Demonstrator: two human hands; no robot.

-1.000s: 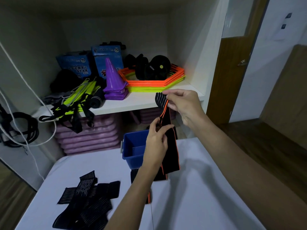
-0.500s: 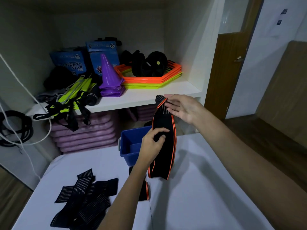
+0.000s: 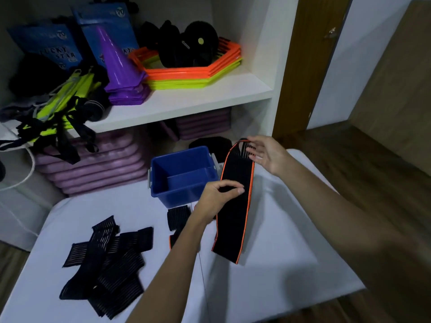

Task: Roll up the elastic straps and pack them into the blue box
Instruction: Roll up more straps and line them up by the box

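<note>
A black elastic strap with orange edges hangs lengthwise above the white table, right of the blue box. My left hand pinches the strap's middle between thumb and fingers. My right hand holds the strap's striped top end with nearly straight fingers. The blue box stands open at the table's far edge, its inside looking empty. A pile of black striped straps lies at the front left. Two more black strap pieces lie just in front of the box, partly behind my left forearm.
The white table ends at the right and near edges above a wooden floor. Behind it a white shelf carries purple cones, orange and yellow hexagon rings, blue packets and neon straps. Purple mats are stacked below.
The strap has come down from shelf height to just above the table and now hangs flat and wider. Both hands lowered with it; the view tilted down.
</note>
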